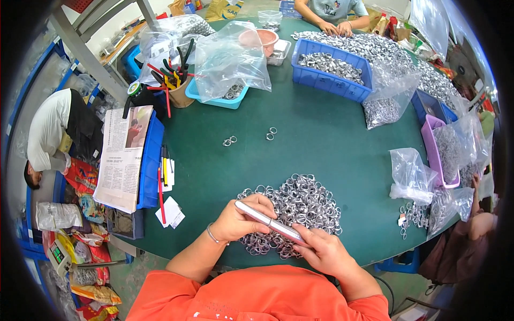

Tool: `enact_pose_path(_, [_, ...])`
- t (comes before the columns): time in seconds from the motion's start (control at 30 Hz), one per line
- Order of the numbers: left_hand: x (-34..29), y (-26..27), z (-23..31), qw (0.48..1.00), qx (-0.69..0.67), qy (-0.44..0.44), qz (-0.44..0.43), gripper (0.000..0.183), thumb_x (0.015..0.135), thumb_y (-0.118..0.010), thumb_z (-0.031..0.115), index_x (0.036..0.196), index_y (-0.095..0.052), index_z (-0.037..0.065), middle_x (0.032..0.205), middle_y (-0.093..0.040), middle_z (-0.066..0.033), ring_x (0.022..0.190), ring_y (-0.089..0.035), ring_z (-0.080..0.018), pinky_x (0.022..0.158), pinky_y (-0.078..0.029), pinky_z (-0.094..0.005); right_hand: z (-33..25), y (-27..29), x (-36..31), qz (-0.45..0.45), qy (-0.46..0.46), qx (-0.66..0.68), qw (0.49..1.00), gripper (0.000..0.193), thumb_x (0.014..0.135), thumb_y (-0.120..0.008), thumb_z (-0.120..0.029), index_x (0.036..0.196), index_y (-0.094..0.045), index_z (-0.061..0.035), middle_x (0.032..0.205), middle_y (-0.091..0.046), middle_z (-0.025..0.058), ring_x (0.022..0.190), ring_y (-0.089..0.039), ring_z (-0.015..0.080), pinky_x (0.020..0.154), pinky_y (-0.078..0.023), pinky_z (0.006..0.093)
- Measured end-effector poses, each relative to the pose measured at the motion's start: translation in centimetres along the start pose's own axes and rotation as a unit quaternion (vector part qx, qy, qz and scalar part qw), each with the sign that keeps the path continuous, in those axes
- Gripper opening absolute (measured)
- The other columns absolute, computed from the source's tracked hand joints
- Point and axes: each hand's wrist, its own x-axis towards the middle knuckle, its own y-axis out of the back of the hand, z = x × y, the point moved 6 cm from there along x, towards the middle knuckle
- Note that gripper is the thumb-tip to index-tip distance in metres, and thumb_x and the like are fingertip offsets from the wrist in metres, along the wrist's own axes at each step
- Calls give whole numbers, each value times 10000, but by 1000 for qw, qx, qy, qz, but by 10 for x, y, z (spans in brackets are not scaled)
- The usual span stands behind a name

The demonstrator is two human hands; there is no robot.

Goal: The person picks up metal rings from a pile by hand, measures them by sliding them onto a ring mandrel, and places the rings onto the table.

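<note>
1. The left hand [242, 218] is gripping the upper-left end of a slim flat object [276, 224], its fingers curling over the far side while the thumb is pressing along the near side.
2. The right hand [325, 250] is gripping the lower-right end, its thumb and fingers closing around that end.
3. The object is sloping down from left to right in the view, showing mostly its narrow edge, and is being held in front of the torso, over the near part of a pile of metal rings [310, 206].
4. Both forearms are angling inward from the lower edge, elbows spreading outward; a bracelet [212, 234] is encircling the left wrist.
5. The pile is lying on the green worktop [209, 182]; two small groups of rings, left [229, 141] and right [271, 134], are resting beyond it.
6. Across the worktop, a co-worker's hands [336, 28] are meeting beside a heap of metal pieces [369, 48].
</note>
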Motion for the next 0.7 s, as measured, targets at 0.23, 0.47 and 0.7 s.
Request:
enact_pose_path(0.23, [6, -4, 7, 994, 108, 0, 3, 222, 690, -674, -41, 902, -631, 7, 900, -558, -52, 822, -553, -134, 699, -474, -232, 4, 1, 3, -5, -19, 47, 999, 451, 756, -642, -132, 1178, -494, -75, 717, -554, 99, 611, -565, 272, 522, -471, 355])
enact_pose_path(0.47, [70, 76, 14, 902, 327, -104, 261, 199, 710, -651, 3, 904, -611, -3, 856, -539, -40, 664, -530, -95, 610, -447, -223, 33, 32, -17, 81, -159, 68, 982, 409, 752, -641, -79, 1137, -516, -23, 821, -595, 180, 703, -603, 261, 653, -472, 305])
enact_pose_path(0.7, [136, 114, -40, 780, 578, -56, 232, 184, 675, -630, -11, 859, -623, 6, 871, -541, -147, 783, -552, -317, 724, -457, -363, 41, 43, -41, 148, -188, 53, 970, 406, 741, -638, -53, 1127, -520, -11, 786, -589, 156, 669, -579, 201, 629, -454, 278])
